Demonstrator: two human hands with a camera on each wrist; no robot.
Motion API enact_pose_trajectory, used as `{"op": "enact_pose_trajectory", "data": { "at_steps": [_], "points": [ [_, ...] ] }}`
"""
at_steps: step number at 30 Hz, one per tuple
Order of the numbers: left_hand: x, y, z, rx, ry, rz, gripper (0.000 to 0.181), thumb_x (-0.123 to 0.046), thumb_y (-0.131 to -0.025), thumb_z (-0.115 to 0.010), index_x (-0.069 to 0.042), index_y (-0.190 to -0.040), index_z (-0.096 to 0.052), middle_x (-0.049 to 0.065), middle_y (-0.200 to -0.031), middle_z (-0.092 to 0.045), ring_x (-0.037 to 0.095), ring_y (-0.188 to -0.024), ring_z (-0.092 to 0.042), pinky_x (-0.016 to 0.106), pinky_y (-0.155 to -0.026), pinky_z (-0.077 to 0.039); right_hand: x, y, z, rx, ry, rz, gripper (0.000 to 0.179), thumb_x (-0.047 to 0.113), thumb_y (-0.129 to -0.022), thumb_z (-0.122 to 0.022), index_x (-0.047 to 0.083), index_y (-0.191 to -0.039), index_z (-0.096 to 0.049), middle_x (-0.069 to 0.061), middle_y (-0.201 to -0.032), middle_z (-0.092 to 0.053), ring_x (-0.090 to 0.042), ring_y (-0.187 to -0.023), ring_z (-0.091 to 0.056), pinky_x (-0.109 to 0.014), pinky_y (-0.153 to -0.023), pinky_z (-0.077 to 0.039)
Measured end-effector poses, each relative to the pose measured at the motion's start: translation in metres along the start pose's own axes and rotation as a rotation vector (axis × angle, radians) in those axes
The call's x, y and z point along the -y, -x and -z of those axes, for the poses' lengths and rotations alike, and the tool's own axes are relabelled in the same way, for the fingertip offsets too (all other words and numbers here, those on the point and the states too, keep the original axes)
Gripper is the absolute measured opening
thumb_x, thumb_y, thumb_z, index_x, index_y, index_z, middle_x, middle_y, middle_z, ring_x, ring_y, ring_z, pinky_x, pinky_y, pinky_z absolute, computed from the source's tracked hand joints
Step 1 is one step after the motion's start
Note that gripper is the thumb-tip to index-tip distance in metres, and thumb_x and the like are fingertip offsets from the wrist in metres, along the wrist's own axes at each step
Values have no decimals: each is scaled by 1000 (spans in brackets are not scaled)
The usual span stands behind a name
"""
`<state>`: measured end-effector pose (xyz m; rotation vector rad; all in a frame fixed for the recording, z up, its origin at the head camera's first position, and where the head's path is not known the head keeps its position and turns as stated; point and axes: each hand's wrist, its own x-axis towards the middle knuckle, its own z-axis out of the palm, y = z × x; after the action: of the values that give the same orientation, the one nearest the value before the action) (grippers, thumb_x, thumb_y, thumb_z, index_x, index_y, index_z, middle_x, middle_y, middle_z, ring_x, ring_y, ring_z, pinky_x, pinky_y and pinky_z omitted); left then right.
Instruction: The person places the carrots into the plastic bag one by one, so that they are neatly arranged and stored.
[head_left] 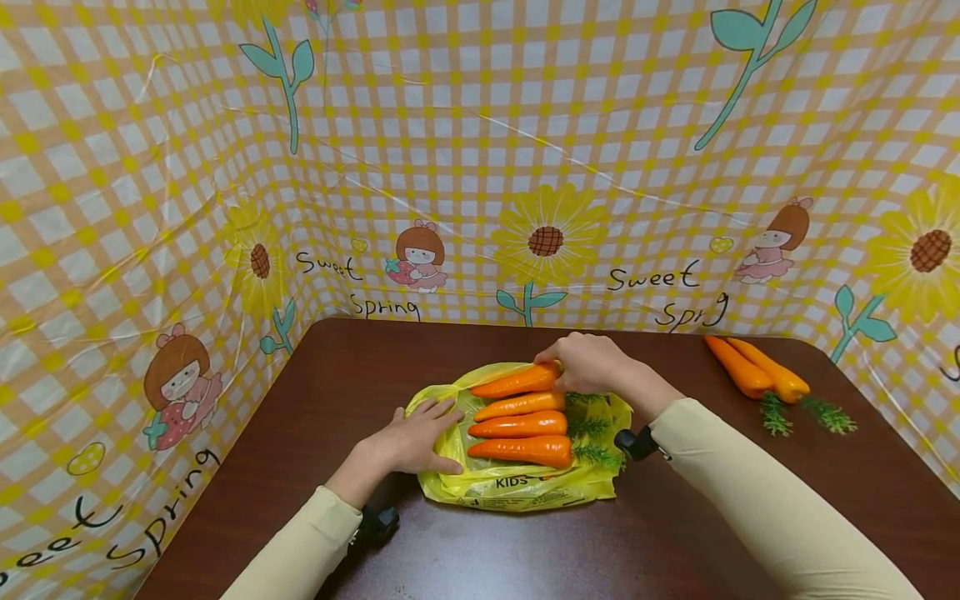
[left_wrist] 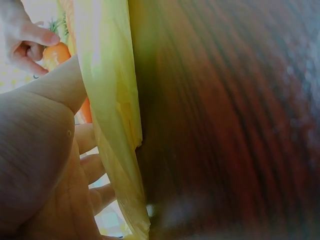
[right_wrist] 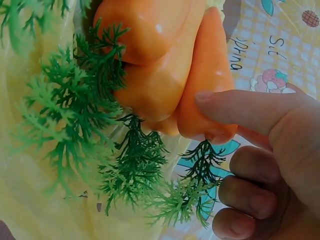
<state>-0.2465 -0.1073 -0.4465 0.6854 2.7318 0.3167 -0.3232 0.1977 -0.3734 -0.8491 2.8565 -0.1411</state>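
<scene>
Several orange carrots with green leafy tops lie in a row on a flattened yellow plastic bag (head_left: 517, 497). My right hand (head_left: 588, 362) pinches the thick end of the farthest carrot (head_left: 516, 381); in the right wrist view its thumb lies on that carrot (right_wrist: 207, 75), with the other fingers curled. At the bag's left side rests my left hand (head_left: 416, 437), its fingers spread over the plastic. From the left wrist, the yellow plastic (left_wrist: 112, 100) covers part of the thumb and fingertips. The nearest carrot (head_left: 521, 451) lies above the printed word KIDS.
Two more carrots (head_left: 750, 371) lie together at the table's far right, leaves toward the front. The dark brown table (head_left: 360, 367) is bordered on the back and sides by a checked sheet (head_left: 465, 158) with sunflowers and cartoon figures.
</scene>
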Motion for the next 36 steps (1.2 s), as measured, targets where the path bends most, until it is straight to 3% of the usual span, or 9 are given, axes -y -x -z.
{"op": "enact_pose_trajectory", "data": {
  "at_steps": [6,10,14,16,18,25,36],
  "points": [
    [0,0,-1,-1,6,1,87,-59,-88,-69,-25,-159,-33,2,-170,-16,32,-156,-15,73,-115,-15,2,0,0,-5,1,-3,48,20,-89,-78,20,-136,-66,-9,-118,-73,-12,-66,-58,-30,-53,-38],
    [0,1,-2,2,9,1,87,-59,-88,-69,-25,-159,-33,3,-170,-17,32,-156,-15,73,-115,-15,3,4,1,-34,-47,-18,47,22,-91,-76,21,-137,-65,-9,-122,-72,-12,-54,-51,-28,-49,-34],
    [0,1,-2,-1,10,-1,87,-59,-88,-70,-24,-159,-34,3,-169,-17,32,-155,-16,73,-115,-15,2,10,4,-105,-135,-40,42,23,-94,-73,21,-135,-67,-5,-80,-73,-11,-42,-38,-26,-45,-28],
    [-1,2,-1,-3,11,-3,87,-58,-88,-70,-24,-159,-34,3,-169,-18,33,-155,-16,73,-115,-15,0,13,5,-148,-167,-43,40,22,-93,-73,20,-133,-68,-1,-61,-61,-11,-42,-35,-26,-45,-26],
    [-1,2,-1,-4,11,-6,87,-58,-88,-70,-24,-159,-34,3,-169,-18,33,-155,-16,73,-115,-15,-4,16,5,-180,-191,-51,39,23,-93,-73,18,-131,-69,1,-52,-49,-12,-42,-35,-26,-45,-26],
    [-1,2,1,-2,14,-4,87,-58,-89,-70,-24,-160,-33,3,-169,-17,32,-156,-15,73,-115,-14,-22,27,4,-250,-239,-86,38,24,-92,-75,16,-129,-70,1,-52,-40,-14,-44,-33,-27,-47,-23],
    [0,1,0,-6,10,-6,87,-58,-89,-69,-25,-160,-32,3,-170,-17,32,-156,-14,73,-115,-14,-52,51,6,-334,-322,-142,34,26,-97,-68,13,-128,-69,0,-54,-40,-15,-42,-35,-30,-45,-34]
  ]
}}
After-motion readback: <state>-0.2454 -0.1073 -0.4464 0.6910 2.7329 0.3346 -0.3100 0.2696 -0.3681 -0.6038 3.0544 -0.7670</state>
